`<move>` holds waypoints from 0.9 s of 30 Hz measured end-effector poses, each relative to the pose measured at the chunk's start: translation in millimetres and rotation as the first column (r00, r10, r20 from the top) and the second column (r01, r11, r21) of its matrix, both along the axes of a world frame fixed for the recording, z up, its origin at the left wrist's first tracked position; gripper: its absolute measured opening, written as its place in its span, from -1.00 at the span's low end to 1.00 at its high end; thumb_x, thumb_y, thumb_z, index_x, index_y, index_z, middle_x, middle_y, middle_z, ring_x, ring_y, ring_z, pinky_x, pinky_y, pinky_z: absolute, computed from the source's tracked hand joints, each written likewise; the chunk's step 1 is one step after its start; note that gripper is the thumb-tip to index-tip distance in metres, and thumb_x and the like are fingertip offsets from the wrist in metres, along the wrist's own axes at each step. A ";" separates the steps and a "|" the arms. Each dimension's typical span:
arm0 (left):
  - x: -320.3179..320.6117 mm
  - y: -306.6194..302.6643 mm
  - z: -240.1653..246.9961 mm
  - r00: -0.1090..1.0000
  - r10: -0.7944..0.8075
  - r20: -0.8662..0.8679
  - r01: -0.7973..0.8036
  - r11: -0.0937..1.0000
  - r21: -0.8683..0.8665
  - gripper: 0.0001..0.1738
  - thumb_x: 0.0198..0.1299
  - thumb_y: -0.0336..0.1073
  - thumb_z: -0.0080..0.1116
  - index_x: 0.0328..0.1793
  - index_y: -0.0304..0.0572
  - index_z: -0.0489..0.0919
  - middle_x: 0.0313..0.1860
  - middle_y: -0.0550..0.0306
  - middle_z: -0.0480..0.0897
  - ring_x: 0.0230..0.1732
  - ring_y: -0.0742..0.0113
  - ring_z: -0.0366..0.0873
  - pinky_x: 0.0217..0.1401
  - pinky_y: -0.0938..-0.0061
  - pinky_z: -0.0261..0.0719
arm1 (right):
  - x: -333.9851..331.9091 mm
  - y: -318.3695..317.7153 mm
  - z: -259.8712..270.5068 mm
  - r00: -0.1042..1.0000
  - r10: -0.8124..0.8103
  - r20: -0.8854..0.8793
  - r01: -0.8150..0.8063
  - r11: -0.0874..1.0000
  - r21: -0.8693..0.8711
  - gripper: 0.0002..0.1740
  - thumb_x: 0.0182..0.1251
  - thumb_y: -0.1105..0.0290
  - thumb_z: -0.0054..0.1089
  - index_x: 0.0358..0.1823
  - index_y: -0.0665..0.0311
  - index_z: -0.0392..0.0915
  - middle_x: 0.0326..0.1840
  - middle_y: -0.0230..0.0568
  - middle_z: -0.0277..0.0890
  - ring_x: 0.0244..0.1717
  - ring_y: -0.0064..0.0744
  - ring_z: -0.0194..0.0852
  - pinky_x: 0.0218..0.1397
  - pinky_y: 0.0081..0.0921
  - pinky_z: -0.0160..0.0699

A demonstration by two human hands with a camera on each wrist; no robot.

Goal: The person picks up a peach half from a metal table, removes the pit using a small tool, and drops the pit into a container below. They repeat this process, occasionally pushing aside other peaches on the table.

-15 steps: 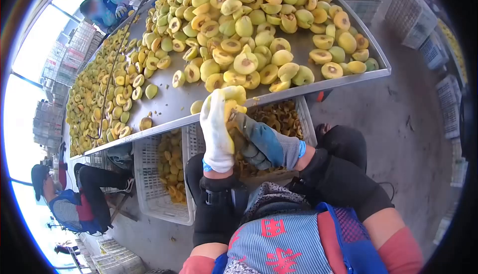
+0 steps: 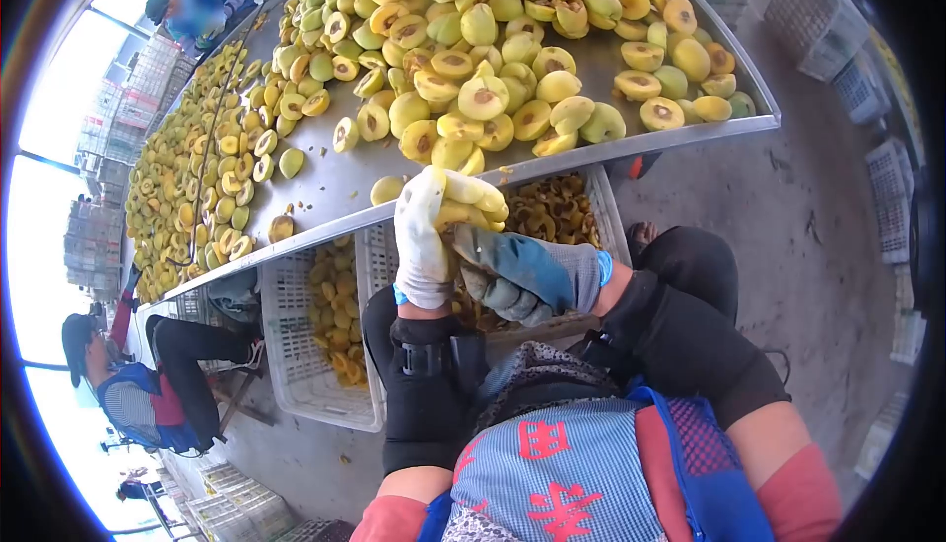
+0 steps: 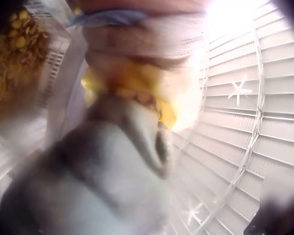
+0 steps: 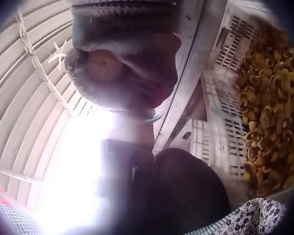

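In the head view, my left hand [image 2: 426, 237], in a white glove with yellow-stained fingers, grips a yellow fruit piece [image 2: 471, 215] just off the table's front edge. My right hand [image 2: 527, 274], in a blue-grey glove, has curled fingers and pinches the same piece from the other side. The left wrist view has the blurred grey glove over part of the yellow fruit [image 3: 167, 113], with brown flesh beside it. A round brownish thing [image 4: 105, 66] shows within the right glove [image 4: 132, 81] in the right wrist view; what it is I cannot tell.
Halved fruits [image 2: 483, 97] are heaped on the metal table [image 2: 340, 182]. Beneath its edge stand a white crate [image 2: 320, 379] of yellow pieces and another holding brownish ones [image 2: 552, 209]. One person [image 2: 148, 394] sits at left; another [image 2: 197, 15] is beyond the table.
The left hand's yellow fingers have turned further over the fruit piece. My right hand has moved slightly up and right, its curled fingers now more plainly in view.
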State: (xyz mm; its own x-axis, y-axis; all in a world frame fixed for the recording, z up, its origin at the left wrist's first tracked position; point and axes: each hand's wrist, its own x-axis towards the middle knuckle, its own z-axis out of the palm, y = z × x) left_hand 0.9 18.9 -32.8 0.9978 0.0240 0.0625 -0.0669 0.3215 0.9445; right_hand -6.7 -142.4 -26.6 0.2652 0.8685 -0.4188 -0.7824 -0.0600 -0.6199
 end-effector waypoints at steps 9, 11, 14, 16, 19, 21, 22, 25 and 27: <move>7.7 37.1 5.1 0.969 0.217 -0.119 -0.245 0.761 -0.601 -0.71 0.50 0.01 -0.02 -0.14 0.04 0.53 -0.20 0.26 0.64 -0.19 0.29 0.61 -0.25 0.25 0.71 | -37.8 26.3 -12.9 0.936 -0.345 0.071 0.345 0.938 0.013 -0.34 0.52 -0.39 -0.22 -0.40 0.05 0.42 -0.69 -0.62 0.05 -0.76 -0.69 -0.13 -0.71 -0.64 -0.19; -4.9 69.1 4.6 0.897 0.439 -0.041 -0.421 0.825 -0.377 -0.68 0.49 0.00 0.01 -0.01 -0.04 0.59 -0.08 0.18 0.69 -0.09 0.29 0.65 -0.18 0.25 0.71 | -26.1 17.9 -18.5 0.966 -0.200 -0.162 0.215 0.973 0.081 -0.34 0.52 -0.39 -0.23 -0.37 0.05 0.41 -0.68 -0.63 0.05 -0.75 -0.70 -0.13 -0.70 -0.66 -0.19; -22.5 131.3 16.6 0.606 0.790 0.094 -0.783 0.572 0.245 -0.58 0.44 -0.07 0.17 0.18 -0.26 0.59 -0.05 0.08 0.70 -0.08 0.34 0.66 -0.17 0.38 0.66 | -25.0 14.8 -14.1 0.952 -0.222 -0.212 0.236 0.971 0.044 -0.32 0.48 -0.45 -0.25 -0.32 0.04 0.39 -0.65 -0.64 0.05 -0.72 -0.71 -0.10 -0.68 -0.65 -0.16; -18.5 153.4 22.9 0.497 0.779 0.383 -0.743 0.155 0.651 -0.60 0.37 -0.21 0.29 0.21 -0.31 0.58 -0.12 0.11 0.68 -0.18 0.43 0.64 -0.21 0.49 0.59 | -22.2 17.5 -1.8 0.969 -0.226 -0.103 0.224 0.974 -0.037 -0.29 0.45 -0.48 -0.25 -0.33 0.05 0.39 -0.65 -0.63 0.07 -0.72 -0.69 -0.09 -0.69 -0.63 -0.13; 10.3 149.9 7.9 0.723 0.526 0.448 -0.657 0.321 0.682 -0.65 0.29 -0.29 0.32 0.10 -0.37 0.63 -0.08 -0.01 0.71 -0.08 0.24 0.65 0.09 0.36 0.60 | -21.2 27.5 -2.9 0.962 -0.270 0.039 0.272 0.953 -0.133 -0.26 0.43 -0.51 -0.25 -0.32 0.08 0.40 -0.66 -0.54 0.14 -0.73 -0.62 -0.04 -0.68 -0.56 -0.03; 41.3 107.9 7.2 0.854 0.337 0.397 -0.512 0.404 0.758 -0.60 0.26 -0.24 0.34 0.14 -0.33 0.63 -0.04 -0.04 0.72 -0.04 0.22 0.67 0.13 0.37 0.60 | -17.3 27.2 -5.4 0.951 -0.298 0.085 0.309 0.933 -0.183 -0.26 0.46 -0.49 -0.26 -0.30 0.10 0.43 -0.65 -0.48 0.18 -0.73 -0.55 -0.01 -0.67 -0.51 0.03; 54.0 83.2 11.2 0.896 0.295 0.332 -0.429 0.375 0.822 -0.57 0.24 -0.22 0.36 0.16 -0.31 0.63 -0.01 -0.04 0.72 0.00 0.21 0.68 0.16 0.39 0.60 | -14.0 24.9 -5.1 0.948 -0.308 0.085 0.318 0.930 -0.182 -0.26 0.47 -0.46 -0.26 -0.26 0.11 0.45 -0.64 -0.48 0.20 -0.72 -0.55 0.03 -0.66 -0.50 0.07; 84.4 47.9 -2.9 0.927 0.316 0.201 -0.295 0.286 0.912 -0.54 0.26 -0.32 0.33 0.26 -0.31 0.58 0.08 0.01 0.70 0.00 0.36 0.64 0.16 0.45 0.59 | -7.2 19.0 -4.6 0.919 -0.356 0.168 0.384 0.905 -0.182 -0.34 0.55 -0.34 -0.25 -0.18 0.14 0.49 -0.58 -0.48 0.27 -0.67 -0.59 0.12 -0.63 -0.52 0.19; 99.9 53.2 -26.5 0.889 0.233 0.395 -0.433 0.148 0.889 -0.55 0.25 -0.33 0.32 0.25 -0.32 0.59 0.09 0.03 0.70 0.02 0.37 0.65 0.15 0.45 0.60 | -8.2 21.8 -8.2 0.855 -0.398 0.331 0.470 0.865 -0.174 -0.47 0.65 -0.18 -0.21 -0.14 0.13 0.48 -0.50 -0.50 0.36 -0.62 -0.64 0.18 -0.59 -0.58 0.24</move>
